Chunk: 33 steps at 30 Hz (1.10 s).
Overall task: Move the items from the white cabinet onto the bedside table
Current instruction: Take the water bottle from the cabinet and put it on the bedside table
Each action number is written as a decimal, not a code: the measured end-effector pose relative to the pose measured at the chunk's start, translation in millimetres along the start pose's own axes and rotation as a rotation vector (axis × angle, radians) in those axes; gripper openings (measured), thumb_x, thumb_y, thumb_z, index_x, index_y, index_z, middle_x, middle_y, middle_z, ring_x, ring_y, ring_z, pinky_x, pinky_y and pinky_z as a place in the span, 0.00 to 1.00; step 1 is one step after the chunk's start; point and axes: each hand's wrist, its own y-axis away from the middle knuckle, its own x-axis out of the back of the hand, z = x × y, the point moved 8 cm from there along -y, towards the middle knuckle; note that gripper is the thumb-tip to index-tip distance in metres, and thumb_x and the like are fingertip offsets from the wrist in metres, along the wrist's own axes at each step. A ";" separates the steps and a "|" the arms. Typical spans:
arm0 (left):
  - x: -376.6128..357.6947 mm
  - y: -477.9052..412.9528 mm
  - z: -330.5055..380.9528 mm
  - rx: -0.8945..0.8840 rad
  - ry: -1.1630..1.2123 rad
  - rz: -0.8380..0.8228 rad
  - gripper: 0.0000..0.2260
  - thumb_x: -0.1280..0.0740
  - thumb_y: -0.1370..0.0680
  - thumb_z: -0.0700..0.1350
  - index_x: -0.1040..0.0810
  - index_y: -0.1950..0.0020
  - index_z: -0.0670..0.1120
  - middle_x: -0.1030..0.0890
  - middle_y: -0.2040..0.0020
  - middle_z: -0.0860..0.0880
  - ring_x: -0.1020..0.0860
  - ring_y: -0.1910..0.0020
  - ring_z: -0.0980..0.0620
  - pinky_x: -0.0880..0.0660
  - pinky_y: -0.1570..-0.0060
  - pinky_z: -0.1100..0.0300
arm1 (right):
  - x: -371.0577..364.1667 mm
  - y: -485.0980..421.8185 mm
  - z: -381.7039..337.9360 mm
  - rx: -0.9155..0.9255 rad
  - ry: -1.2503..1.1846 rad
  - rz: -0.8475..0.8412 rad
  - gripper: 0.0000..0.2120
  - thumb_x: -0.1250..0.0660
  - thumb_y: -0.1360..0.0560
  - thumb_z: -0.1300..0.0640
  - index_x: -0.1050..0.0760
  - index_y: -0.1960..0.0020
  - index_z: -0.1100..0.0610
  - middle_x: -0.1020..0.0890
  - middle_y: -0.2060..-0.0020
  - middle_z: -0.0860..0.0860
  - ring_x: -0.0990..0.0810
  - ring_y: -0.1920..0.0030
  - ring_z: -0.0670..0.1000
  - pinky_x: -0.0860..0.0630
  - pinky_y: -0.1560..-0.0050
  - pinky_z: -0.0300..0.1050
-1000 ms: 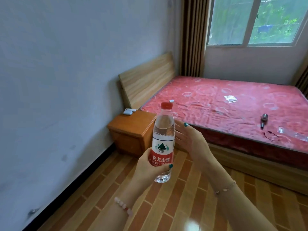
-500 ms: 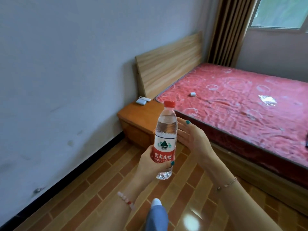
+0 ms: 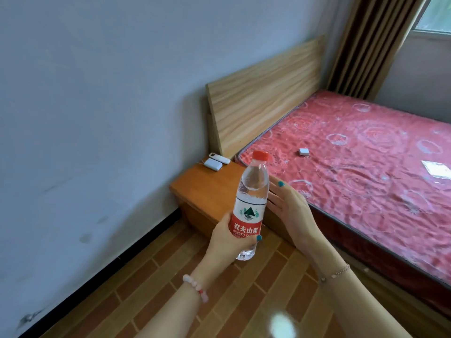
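Note:
My left hand [image 3: 228, 242] grips the lower part of a clear water bottle [image 3: 251, 203] with a red cap and red label, held upright in the air. Just right of the bottle, my right hand [image 3: 291, 211] is open with fingers apart, close to the bottle's side and holding nothing. Behind the bottle stands the orange wooden bedside table [image 3: 210, 189], against the wall and beside the bed. A white remote [image 3: 219, 158] and a small white box [image 3: 213, 164] lie on its far corner. The white cabinet is out of view.
A bed with a red patterned mattress [image 3: 361, 162] and a wooden headboard [image 3: 263, 93] fills the right side. A small white object [image 3: 303, 151] and a clear wrapper [image 3: 436, 168] lie on the mattress. The grey wall is at left, brick-patterned floor [image 3: 151, 284] below, brown curtains [image 3: 371, 45] at the back.
The view has closed in on the bedside table, which now looks larger and sits right behind the bottle. Both hands keep the same pose with the bottle.

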 end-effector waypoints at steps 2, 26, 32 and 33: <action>2.6 -17.7 -1.2 0.024 0.001 0.014 0.27 0.22 0.34 0.40 0.30 0.40 0.54 0.22 0.48 0.57 0.22 0.49 0.56 0.24 0.59 0.69 | -0.3 -20.3 1.6 -0.009 0.002 -0.008 0.22 0.44 0.25 0.49 0.28 0.34 0.53 0.20 0.41 0.48 0.23 0.40 0.49 0.31 0.34 0.55; 25.4 -354.6 -59.2 0.298 -0.038 0.342 0.21 0.24 0.31 0.45 0.31 0.47 0.59 0.23 0.50 0.61 0.22 0.50 0.64 0.26 0.60 0.73 | 25.8 -410.0 108.9 -0.315 0.197 -0.304 0.27 0.28 0.31 0.48 0.31 0.34 0.52 0.21 0.41 0.47 0.22 0.44 0.44 0.22 0.49 0.40; 30.0 -410.3 -83.2 0.301 -0.029 0.445 0.23 0.23 0.32 0.42 0.31 0.46 0.58 0.24 0.53 0.63 0.24 0.55 0.69 0.28 0.61 0.76 | 17.6 -472.6 138.2 -0.334 0.278 -0.311 0.23 0.28 0.29 0.59 0.32 0.38 0.49 0.22 0.50 0.40 0.22 0.54 0.37 0.25 0.63 0.29; 31.3 -416.9 -89.8 0.303 -0.012 0.452 0.24 0.23 0.32 0.41 0.31 0.47 0.59 0.23 0.52 0.62 0.23 0.55 0.67 0.27 0.60 0.74 | 15.8 -480.2 143.6 -0.335 0.308 -0.310 0.23 0.28 0.30 0.59 0.31 0.38 0.50 0.22 0.50 0.40 0.22 0.53 0.38 0.25 0.63 0.30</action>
